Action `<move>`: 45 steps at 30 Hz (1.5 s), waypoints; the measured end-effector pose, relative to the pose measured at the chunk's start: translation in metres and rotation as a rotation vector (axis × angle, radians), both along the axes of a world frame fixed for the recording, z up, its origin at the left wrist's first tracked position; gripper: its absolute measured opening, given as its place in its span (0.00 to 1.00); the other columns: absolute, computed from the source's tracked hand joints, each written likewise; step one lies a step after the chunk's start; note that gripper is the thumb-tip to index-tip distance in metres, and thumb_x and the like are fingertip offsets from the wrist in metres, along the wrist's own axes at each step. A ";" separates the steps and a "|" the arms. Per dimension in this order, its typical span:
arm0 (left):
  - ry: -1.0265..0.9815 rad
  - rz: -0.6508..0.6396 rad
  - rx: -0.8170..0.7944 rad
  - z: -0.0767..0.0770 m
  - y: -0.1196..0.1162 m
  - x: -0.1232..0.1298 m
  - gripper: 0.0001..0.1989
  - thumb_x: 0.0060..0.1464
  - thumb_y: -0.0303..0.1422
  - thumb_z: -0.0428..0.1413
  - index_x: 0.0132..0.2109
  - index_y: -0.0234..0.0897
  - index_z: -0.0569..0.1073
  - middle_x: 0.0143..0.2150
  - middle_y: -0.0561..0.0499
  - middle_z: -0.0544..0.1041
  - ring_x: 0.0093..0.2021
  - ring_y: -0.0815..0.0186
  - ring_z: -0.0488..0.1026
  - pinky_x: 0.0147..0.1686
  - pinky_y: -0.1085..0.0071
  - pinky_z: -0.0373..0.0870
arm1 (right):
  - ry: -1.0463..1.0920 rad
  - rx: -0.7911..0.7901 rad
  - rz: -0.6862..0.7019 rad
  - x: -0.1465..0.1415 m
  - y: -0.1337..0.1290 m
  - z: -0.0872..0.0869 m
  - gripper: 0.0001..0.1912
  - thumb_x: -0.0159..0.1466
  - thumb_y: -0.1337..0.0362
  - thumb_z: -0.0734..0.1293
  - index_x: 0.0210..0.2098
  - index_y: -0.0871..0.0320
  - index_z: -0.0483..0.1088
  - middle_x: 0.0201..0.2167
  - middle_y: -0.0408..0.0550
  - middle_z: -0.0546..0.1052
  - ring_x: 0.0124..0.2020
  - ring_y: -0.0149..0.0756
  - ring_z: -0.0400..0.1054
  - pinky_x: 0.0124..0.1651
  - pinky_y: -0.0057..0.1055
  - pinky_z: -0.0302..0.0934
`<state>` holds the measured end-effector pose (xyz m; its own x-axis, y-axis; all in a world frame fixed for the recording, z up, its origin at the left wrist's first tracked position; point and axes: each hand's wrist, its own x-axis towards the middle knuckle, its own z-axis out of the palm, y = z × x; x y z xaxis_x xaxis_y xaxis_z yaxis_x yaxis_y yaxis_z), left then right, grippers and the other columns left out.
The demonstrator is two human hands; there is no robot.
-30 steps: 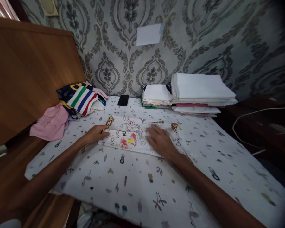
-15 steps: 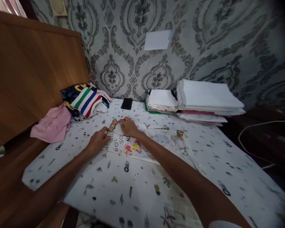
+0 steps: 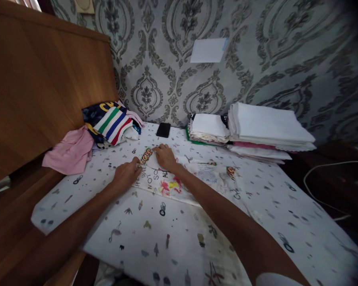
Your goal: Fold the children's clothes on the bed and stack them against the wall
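A white cloth with drawings and lettering (image 3: 173, 184) lies flat across the middle of the patterned sheet (image 3: 179, 234). At its left edge, below the colourful printed patch, my left hand (image 3: 127, 173) has its fingers bent together on the cloth; whether fabric is pinched between them is too small to tell. My right hand (image 3: 166, 157) rests on the cloth's upper left part, fingers partly spread, the index finger pointing left beside the patch. Its palm side is hidden, and my right forearm covers part of the cloth.
Crumpled clothes (image 3: 113, 127) and a pink garment (image 3: 70, 153) lie at the left by the wooden panel (image 3: 47, 79). A black flat object (image 3: 163, 130) sits near the wall. Folded cloth stacks (image 3: 209, 125) (image 3: 268, 123) stand at the back right.
The whole view has shifted slightly, with objects appearing further right. My hands stay at the cloth's left end, and my left hand's fingers have come up a little closer to the patch.
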<state>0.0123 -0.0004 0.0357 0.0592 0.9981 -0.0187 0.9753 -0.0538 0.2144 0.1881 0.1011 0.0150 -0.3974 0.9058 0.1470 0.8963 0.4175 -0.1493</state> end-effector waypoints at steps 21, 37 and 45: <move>0.226 -0.417 0.352 -0.019 -0.011 0.004 0.10 0.66 0.29 0.47 0.44 0.36 0.74 0.46 0.44 0.76 0.50 0.57 0.70 0.49 0.61 0.68 | 0.284 0.001 0.114 -0.018 -0.026 -0.008 0.10 0.68 0.70 0.59 0.40 0.59 0.72 0.40 0.52 0.75 0.44 0.41 0.66 0.50 0.35 0.59; -0.226 -0.038 0.148 -0.007 0.028 -0.007 0.09 0.61 0.38 0.52 0.45 0.39 0.71 0.43 0.48 0.77 0.46 0.59 0.73 0.42 0.66 0.67 | 0.240 -0.069 -0.057 -0.011 -0.015 0.002 0.17 0.70 0.68 0.57 0.54 0.58 0.71 0.53 0.56 0.72 0.56 0.43 0.65 0.55 0.35 0.60; -0.532 -0.033 0.113 -0.023 0.050 -0.006 0.04 0.52 0.33 0.54 0.32 0.38 0.70 0.30 0.54 0.73 0.35 0.65 0.71 0.36 0.70 0.65 | 0.183 -0.077 -0.170 -0.020 0.012 0.006 0.12 0.69 0.68 0.58 0.46 0.57 0.71 0.49 0.54 0.75 0.50 0.42 0.68 0.48 0.35 0.62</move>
